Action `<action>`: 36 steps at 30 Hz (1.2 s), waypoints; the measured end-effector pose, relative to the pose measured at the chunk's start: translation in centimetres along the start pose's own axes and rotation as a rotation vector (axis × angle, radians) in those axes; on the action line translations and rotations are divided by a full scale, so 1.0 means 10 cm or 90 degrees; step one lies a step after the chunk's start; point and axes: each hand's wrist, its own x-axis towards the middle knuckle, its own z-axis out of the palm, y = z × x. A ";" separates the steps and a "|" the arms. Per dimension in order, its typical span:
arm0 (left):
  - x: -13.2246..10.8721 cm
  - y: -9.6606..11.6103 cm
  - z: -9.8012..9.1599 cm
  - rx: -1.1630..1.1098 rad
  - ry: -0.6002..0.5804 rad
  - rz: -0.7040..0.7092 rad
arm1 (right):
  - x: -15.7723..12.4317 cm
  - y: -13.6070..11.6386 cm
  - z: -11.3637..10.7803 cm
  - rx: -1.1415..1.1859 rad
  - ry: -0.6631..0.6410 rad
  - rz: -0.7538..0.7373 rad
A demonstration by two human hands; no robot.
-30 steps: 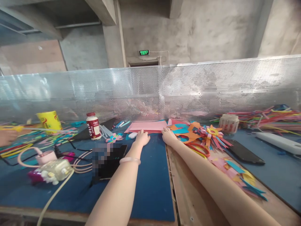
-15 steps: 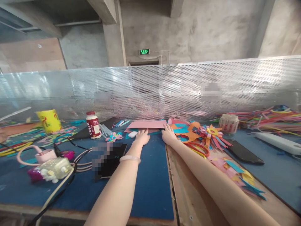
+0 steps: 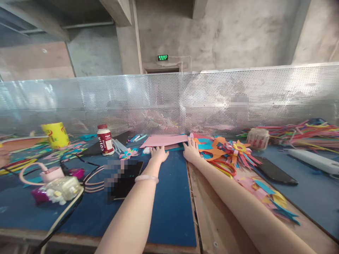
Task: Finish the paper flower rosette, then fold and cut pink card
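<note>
Both my arms reach far across the blue mat to a pink paper sheet [image 3: 164,140] lying flat near the mesh screen. My left hand [image 3: 158,154] rests on the sheet's near left edge with its fingers laid flat, a small white object [image 3: 146,150] just to its left. My right hand [image 3: 191,151] presses the sheet's right corner, fingers stretched out. A pale bracelet [image 3: 146,179] circles my left wrist. Neither hand is closed round anything.
Red scissors [image 3: 224,167] and a pile of orange, blue and pink paper cut-outs [image 3: 233,150] lie right of my right hand. A black phone [image 3: 275,173], a small bottle [image 3: 105,140], a yellow cup [image 3: 54,134], cables [image 3: 87,180] and a perforated metal screen [image 3: 169,102] surround the area.
The pink sheet has shifted slightly farther away and left under my hands. Another person's hand and the long stick at the far left have drawn back out of view.
</note>
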 end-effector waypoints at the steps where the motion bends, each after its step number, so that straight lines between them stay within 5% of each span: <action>1: -0.02 0.01 -0.01 0.001 0.007 -0.001 | 0.00 0.00 0.00 -0.004 0.006 -0.001; 17: -0.01 -0.03 -0.03 0.005 -0.007 0.065 | 0.03 0.03 0.07 0.005 0.021 0.033; 29: 0.05 0.02 0.00 -0.021 -0.024 -0.043 | 0.10 0.04 0.07 0.049 -0.072 0.062; 36: 0.02 0.01 -0.02 -0.018 0.001 -0.037 | 0.08 0.03 0.03 0.025 -0.056 0.052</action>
